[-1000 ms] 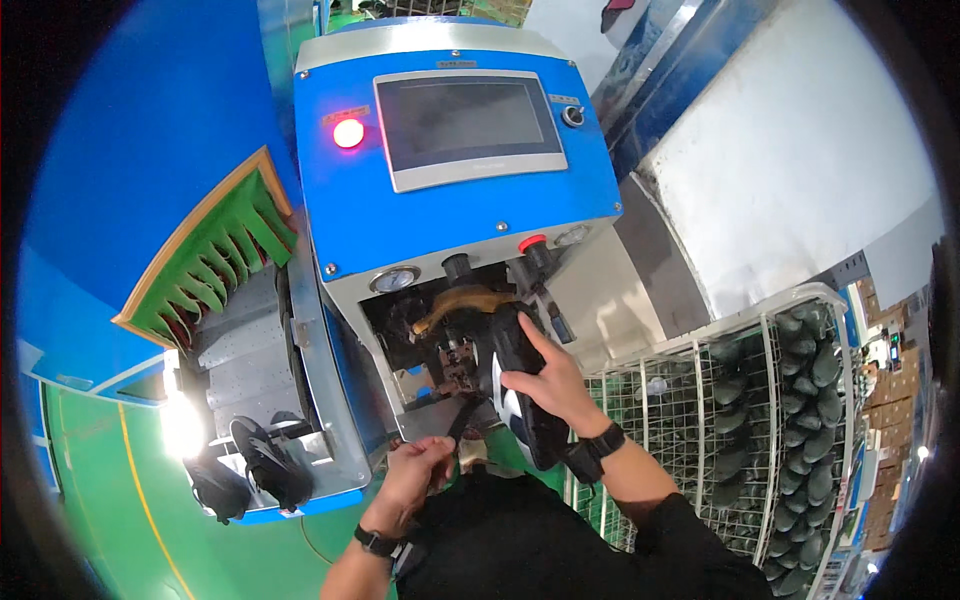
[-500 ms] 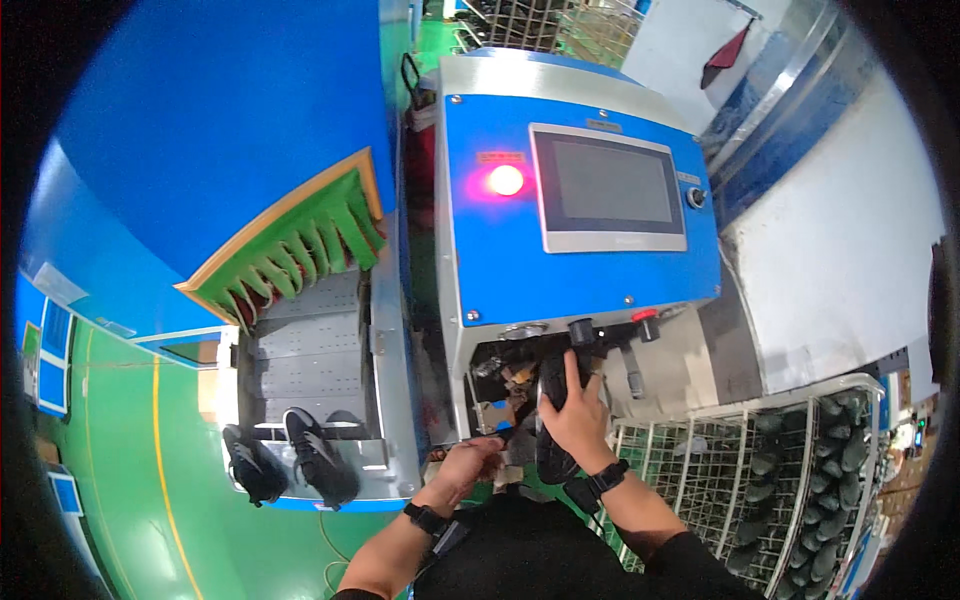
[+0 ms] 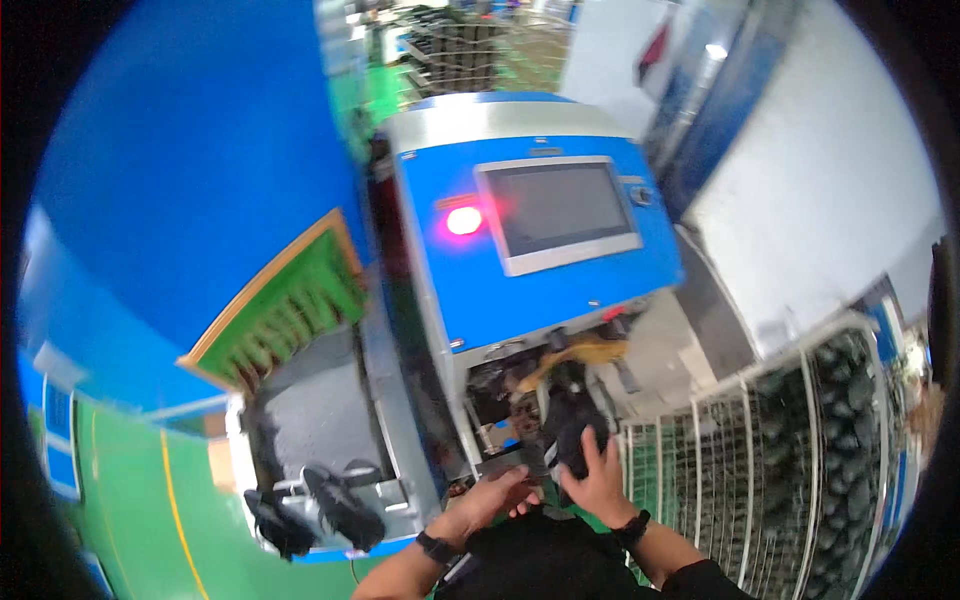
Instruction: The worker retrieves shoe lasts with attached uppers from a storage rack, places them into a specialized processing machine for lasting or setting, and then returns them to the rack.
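Observation:
A black shoe (image 3: 572, 428) sits in the opening below the machine's blue panel, its near end toward me. My right hand (image 3: 600, 488) grips that near end, thumb on the left side and fingers over the top. My left hand (image 3: 492, 503) is lower and to the left, beside the shoe, with its fingers curled. Whatever those fingers hold, if anything, I cannot make out. Across the far end of the shoe lies a yellow-brown part (image 3: 580, 352), blurred.
The machine's blue panel (image 3: 530, 300) carries a grey screen (image 3: 560, 210) and a lit red lamp (image 3: 463, 220). Left, two black shoes (image 3: 342, 508) rest at the end of a conveyor (image 3: 310, 400) under green flaps (image 3: 300, 310). Right stands a wire rack (image 3: 752, 460) with dark shoe-shaped pieces.
The view has shifted and blurred, so the machine appears lower and further left. A yellow-brown part now shows across the shoe's far end. My right hand sits nearer the shoe's close end.

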`<control>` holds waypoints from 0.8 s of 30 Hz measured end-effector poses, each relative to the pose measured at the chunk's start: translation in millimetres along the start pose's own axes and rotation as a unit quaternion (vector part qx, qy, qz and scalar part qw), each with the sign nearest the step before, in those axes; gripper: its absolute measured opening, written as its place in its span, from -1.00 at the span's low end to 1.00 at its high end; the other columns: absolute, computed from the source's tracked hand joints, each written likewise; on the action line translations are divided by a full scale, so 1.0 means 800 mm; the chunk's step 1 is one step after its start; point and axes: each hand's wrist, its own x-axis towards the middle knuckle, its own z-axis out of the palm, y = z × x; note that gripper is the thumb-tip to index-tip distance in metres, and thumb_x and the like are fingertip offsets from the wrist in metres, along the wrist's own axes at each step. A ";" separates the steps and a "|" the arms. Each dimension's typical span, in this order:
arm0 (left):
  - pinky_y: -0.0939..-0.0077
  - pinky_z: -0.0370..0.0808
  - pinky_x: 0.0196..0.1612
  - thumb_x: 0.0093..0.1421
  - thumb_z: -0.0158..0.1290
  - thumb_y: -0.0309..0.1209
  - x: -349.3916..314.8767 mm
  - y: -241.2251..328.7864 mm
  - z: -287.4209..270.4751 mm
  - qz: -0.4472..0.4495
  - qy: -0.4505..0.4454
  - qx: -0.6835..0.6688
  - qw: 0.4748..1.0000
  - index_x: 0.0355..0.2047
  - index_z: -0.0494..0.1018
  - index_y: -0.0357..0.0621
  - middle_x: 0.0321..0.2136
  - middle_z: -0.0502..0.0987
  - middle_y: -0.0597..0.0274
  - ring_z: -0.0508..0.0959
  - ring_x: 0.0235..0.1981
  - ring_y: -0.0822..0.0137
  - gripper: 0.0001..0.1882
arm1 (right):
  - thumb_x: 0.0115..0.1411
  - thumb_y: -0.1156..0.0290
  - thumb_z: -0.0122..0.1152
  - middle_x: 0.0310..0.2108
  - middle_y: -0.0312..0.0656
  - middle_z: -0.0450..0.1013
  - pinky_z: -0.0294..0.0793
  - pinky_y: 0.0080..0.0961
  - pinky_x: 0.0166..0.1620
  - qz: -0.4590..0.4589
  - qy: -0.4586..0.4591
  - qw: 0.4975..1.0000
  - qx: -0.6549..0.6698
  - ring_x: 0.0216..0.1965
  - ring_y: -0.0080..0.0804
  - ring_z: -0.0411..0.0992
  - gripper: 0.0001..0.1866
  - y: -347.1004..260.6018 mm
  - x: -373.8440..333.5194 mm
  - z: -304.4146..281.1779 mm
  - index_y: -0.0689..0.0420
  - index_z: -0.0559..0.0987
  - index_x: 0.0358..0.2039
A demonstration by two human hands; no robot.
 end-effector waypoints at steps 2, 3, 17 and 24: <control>0.49 0.50 -0.30 0.42 -0.20 0.24 0.009 -0.011 -0.003 -0.051 -0.112 -0.059 0.991 0.14 0.35 -0.16 -0.16 0.63 0.13 0.57 -0.35 0.38 -0.30 | 0.11 0.23 0.40 0.07 0.38 0.31 0.58 -0.03 -0.12 0.023 -0.025 0.999 -0.037 -0.10 0.35 0.47 -0.11 0.002 -0.031 -0.032 0.07 0.21 0.42; 0.49 0.50 -0.30 0.42 -0.20 0.24 0.014 -0.021 -0.006 -0.075 -0.145 -0.040 0.986 0.14 0.35 -0.16 -0.16 0.63 0.13 0.57 -0.35 0.38 -0.30 | 0.11 0.24 0.40 0.07 0.33 0.33 0.60 -0.06 -0.13 -0.066 -0.046 0.997 -0.013 -0.11 0.30 0.49 -0.10 0.005 -0.037 -0.047 0.03 0.20 0.43; 0.39 0.47 -0.10 0.44 -0.06 -0.02 -0.042 -0.010 0.030 -0.167 -0.030 0.219 0.961 0.18 0.47 -0.16 -0.03 0.56 0.32 0.53 -0.12 0.36 -0.48 | 0.20 0.18 0.42 0.04 -0.23 0.48 0.35 -0.49 0.15 0.369 -0.065 0.633 0.677 0.05 -0.51 0.37 -0.14 0.019 -0.015 0.059 0.11 0.25 0.43; 0.22 0.46 0.00 0.42 -0.03 -0.01 -0.068 -0.069 -0.099 0.192 0.060 0.206 0.958 0.22 0.40 -0.30 0.04 0.55 0.10 0.52 -0.05 0.27 -0.38 | 0.21 0.19 0.40 0.22 -0.20 0.45 0.32 -0.45 0.23 0.221 -0.131 0.773 0.580 0.18 -0.46 0.37 -0.16 0.083 -0.063 -0.024 0.06 0.24 0.44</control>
